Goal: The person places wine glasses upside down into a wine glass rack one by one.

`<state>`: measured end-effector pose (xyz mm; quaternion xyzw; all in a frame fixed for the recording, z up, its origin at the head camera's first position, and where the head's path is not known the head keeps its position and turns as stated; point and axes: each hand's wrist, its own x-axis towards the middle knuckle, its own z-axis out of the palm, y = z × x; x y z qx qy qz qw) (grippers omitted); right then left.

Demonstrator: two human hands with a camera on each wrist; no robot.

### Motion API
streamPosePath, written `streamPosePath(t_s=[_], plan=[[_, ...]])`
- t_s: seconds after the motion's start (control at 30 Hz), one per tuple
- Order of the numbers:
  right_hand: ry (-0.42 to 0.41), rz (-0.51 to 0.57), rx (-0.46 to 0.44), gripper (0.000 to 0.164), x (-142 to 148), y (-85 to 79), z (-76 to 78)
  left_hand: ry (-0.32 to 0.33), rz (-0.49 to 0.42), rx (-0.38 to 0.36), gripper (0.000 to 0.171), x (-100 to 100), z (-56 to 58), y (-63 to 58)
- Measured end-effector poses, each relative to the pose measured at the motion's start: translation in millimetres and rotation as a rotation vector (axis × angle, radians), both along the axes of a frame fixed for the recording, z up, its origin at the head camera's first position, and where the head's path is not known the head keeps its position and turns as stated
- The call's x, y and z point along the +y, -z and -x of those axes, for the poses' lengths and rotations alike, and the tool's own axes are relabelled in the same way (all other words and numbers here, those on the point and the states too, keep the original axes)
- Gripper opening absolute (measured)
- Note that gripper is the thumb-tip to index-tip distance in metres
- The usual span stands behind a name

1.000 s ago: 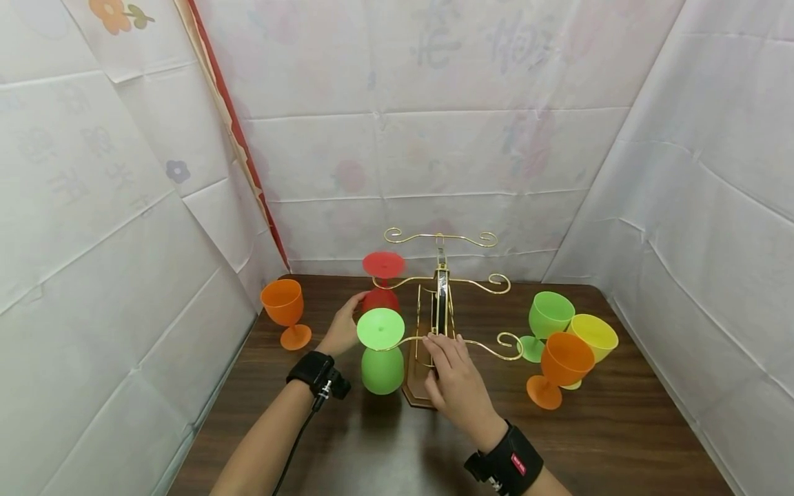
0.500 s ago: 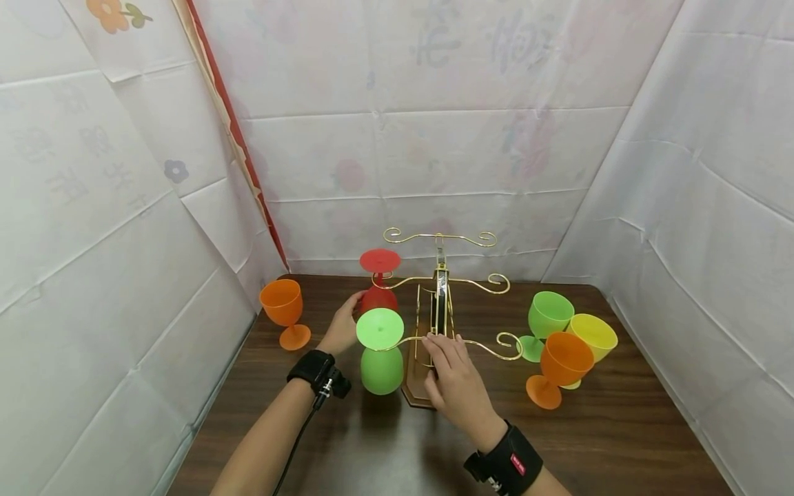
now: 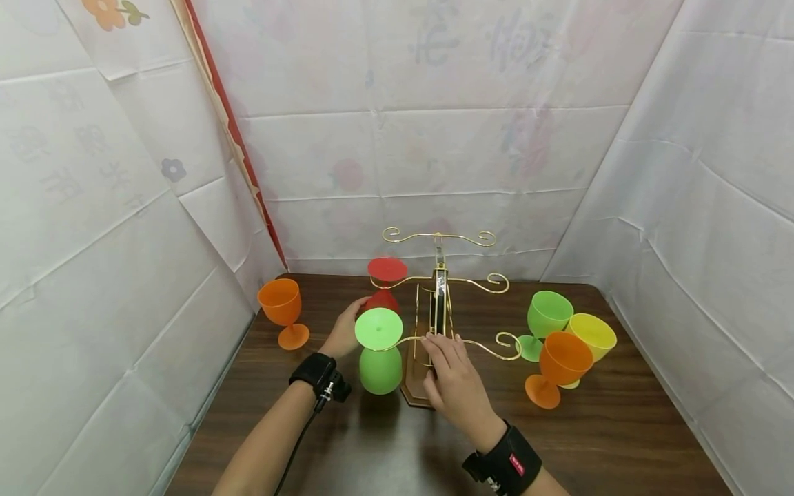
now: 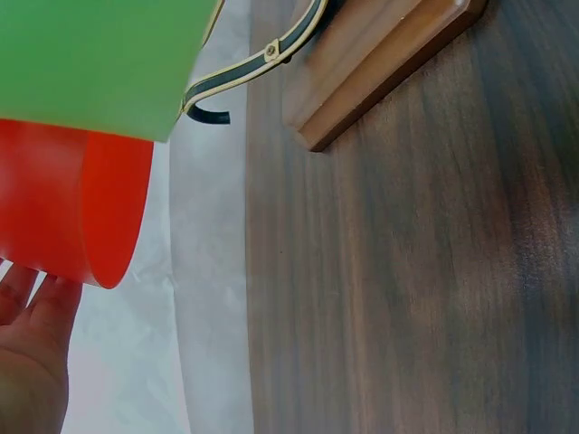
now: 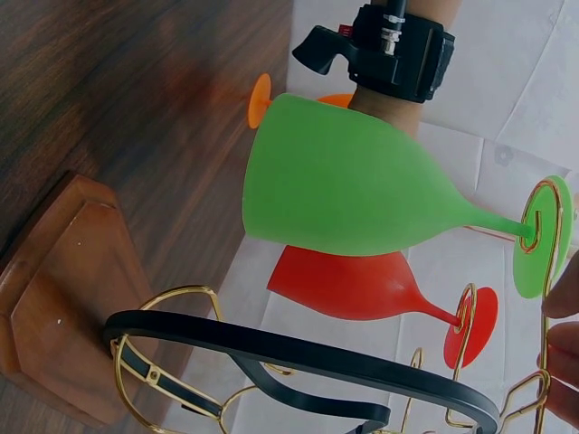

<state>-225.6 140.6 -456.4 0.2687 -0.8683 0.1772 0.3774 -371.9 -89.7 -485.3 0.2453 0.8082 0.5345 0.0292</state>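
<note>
My left hand point(image 3: 344, 329) grips the bowl of an upside-down red goblet point(image 3: 382, 300); in the left wrist view its fingers point(image 4: 50, 312) lie against the bowl near the rim. The red foot sits above the left curl of the gold wire rack's point(image 3: 477, 281) middle tier, and in the right wrist view the wire loops about the stem. A green goblet point(image 3: 381, 372) hangs upside down from the front left hook, partly covering the red one. My right hand point(image 3: 457, 386) holds the rack's front wire arm near the centre, with fingertips point(image 5: 563, 348) against the wire.
An orange goblet point(image 3: 281, 303) stands upright at the left. On the right stand a green goblet point(image 3: 548, 313), a yellow goblet point(image 3: 594, 336) and another orange goblet point(image 3: 566, 359), close together. The rack has a wooden base point(image 5: 72, 298). White sheets point(image 3: 434, 151) enclose the table point(image 3: 608, 427).
The red goblet shifts slightly left, then moves right and a little lower at the middle hook, with my left hand following. My right hand keeps its place on the rack.
</note>
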Motion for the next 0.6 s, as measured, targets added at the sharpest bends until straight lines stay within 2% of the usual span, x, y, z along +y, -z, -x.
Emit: streamPosePath(t_s=[0.2,0.5,0.6], plan=[[-0.004,0.002,0.0,0.049,0,-0.3,-0.1,0.013,-0.014,-0.002,0.072,0,3.6,1.7],[-0.001,0.0,-0.005,0.048,0,0.1,0.2,0.042,0.017,0.113,0.072,1,13.5,5.5],[-0.004,0.002,-0.005,0.048,0,0.7,0.3,0.049,0.005,0.13,0.074,2,15.4,7.1]])
